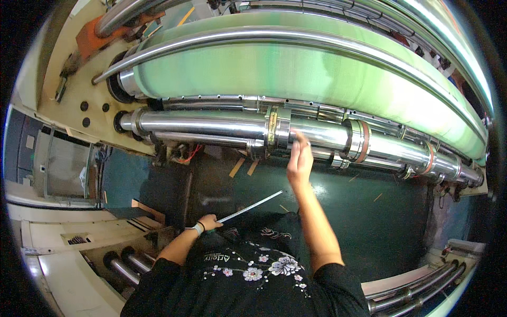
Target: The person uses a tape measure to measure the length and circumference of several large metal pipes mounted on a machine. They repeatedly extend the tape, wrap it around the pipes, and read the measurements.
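Note:
Close to my body, my left hand (209,222) is closed around a tape measure; its pale marked blade (251,206) sticks out to the right and slants away from me. The case is mostly hidden by my fingers. My right hand (300,161) reaches forward with fingers stretched out, holding nothing I can see. Its fingertips are at the steel shaft (203,123), just right of a metal ring collar (278,128) with a brass-coloured band; whether they touch it I cannot tell. Farther right, another collar (359,140) with a reddish-brown band sits on the same shaft.
Behind the shaft lies a large pale green roller (237,68), crossed by a thin steel bar (253,34). A cream machine side frame (68,103) stands at left. Tan strips (237,167) lie on the dark green floor (364,211). More steel rollers (422,296) are at lower right.

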